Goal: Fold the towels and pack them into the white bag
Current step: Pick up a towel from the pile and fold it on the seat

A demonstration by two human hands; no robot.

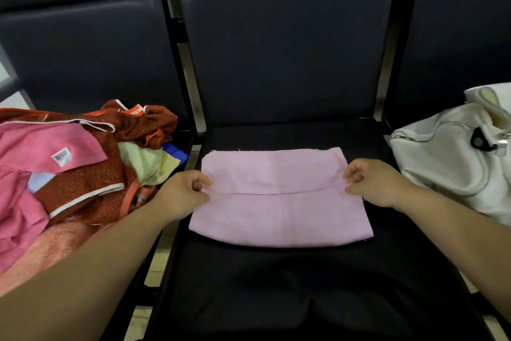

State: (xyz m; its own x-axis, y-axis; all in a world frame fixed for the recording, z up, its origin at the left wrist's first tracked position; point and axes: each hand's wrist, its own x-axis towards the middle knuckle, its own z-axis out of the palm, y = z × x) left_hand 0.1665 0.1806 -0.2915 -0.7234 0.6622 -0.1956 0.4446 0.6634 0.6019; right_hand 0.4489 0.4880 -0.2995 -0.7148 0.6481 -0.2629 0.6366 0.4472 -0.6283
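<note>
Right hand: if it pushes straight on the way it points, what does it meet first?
The right hand pinches the towel at its edge; going on, it crosses more towel, then likely the seat back, depth unclear.

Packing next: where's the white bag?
Head view, far right: the white bag lies on the next seat, beside the right hand pinching the pink towel.

Dark bench seats [276, 285], pink towel [279, 210], cloth pile [83, 174], white bag [448, 161]
</note>
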